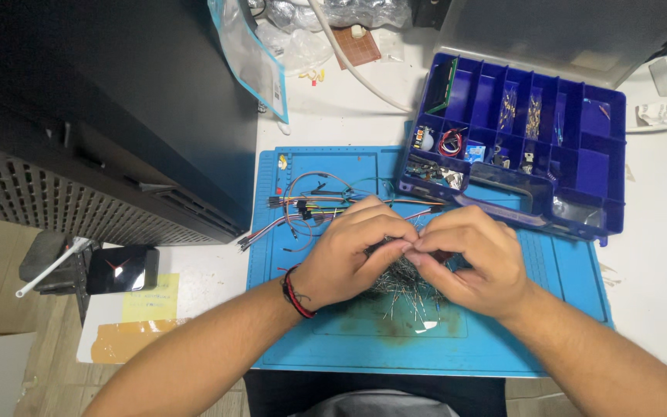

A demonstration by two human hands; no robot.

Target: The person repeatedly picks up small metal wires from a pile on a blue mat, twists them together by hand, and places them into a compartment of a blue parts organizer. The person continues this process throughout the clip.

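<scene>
Over blue mat (457, 351): left hand (349, 255) & right hand (468, 259), fingers pinched on thin wire leads (407, 289); pile mostly unsorted, organizer box (573, 154) partly filled.

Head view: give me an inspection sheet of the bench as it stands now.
Surface: blue work mat on a white table.
Job's things: pile of thin metal-legged components under both hands.
Clutter: open blue compartment box with small parts; plastic bags.
Grippers: left hand and right hand pinch together over the pile.
Cables: coloured jumper wires on the mat; white cable.
Surroundings: black cabinet, yellow note.
</scene>
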